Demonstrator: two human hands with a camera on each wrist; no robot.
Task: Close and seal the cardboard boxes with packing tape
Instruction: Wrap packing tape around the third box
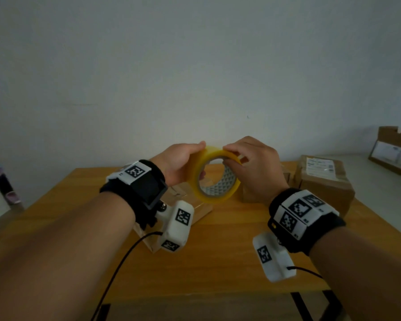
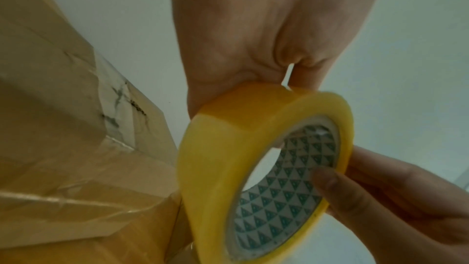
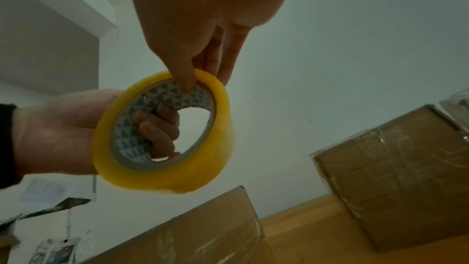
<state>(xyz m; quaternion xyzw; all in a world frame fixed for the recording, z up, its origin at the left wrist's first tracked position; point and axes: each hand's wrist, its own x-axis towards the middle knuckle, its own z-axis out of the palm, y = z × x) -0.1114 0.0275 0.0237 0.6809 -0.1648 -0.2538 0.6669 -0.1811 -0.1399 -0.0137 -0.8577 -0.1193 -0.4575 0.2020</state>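
Observation:
A roll of yellow packing tape [image 1: 214, 174] with a patterned core is held up in the air over the wooden table [image 1: 229, 251], between both hands. My left hand [image 1: 190, 158] grips its left side, thumb on top and fingers curled through the core [image 3: 154, 127]. My right hand [image 1: 232, 155] pinches the upper rim, with the thumb [image 3: 185, 85] inside the core and fingers outside. A flat cardboard box [image 1: 197, 208] with shiny tape on it lies under my left wrist. Up close, that box [image 2: 63, 127] is creased. No loose tape end shows.
A small box [image 1: 248, 193] sits behind my right hand, and a taller taped box with a white label [image 1: 324, 181] stands at the table's right. Another labelled box [image 1: 394, 151] rests on a white surface far right. A plain wall rises behind the table.

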